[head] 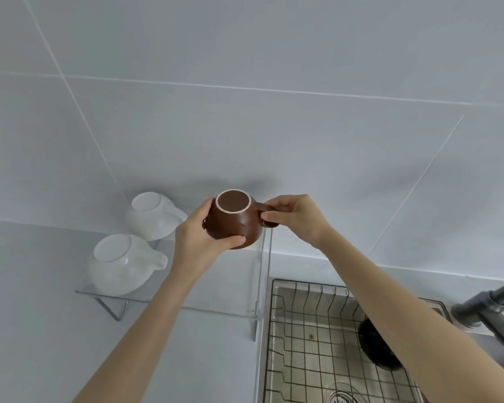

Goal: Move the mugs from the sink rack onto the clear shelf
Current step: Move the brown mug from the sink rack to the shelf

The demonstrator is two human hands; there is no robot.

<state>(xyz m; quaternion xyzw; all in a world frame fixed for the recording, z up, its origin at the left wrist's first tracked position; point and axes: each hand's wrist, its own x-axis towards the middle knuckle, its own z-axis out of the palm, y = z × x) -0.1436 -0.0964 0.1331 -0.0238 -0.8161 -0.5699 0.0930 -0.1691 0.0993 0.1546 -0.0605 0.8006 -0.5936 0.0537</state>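
Two white mugs already sit upside down on the clear shelf, at its left end. A brown mug, also inverted, is held over the shelf's right end: the left hand has its fingers wrapped round the body, the right hand pinches the handle. One dark mug remains in the sink rack, partly hidden by the right forearm, so roughly one and a half moves are left

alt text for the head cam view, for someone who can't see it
Two bare hands hold an upside-down brown mug over the clear shelf: left hand on its body, right hand at the handle. Two white mugs sit inverted on the shelf; a dark mug remains in the sink rack.
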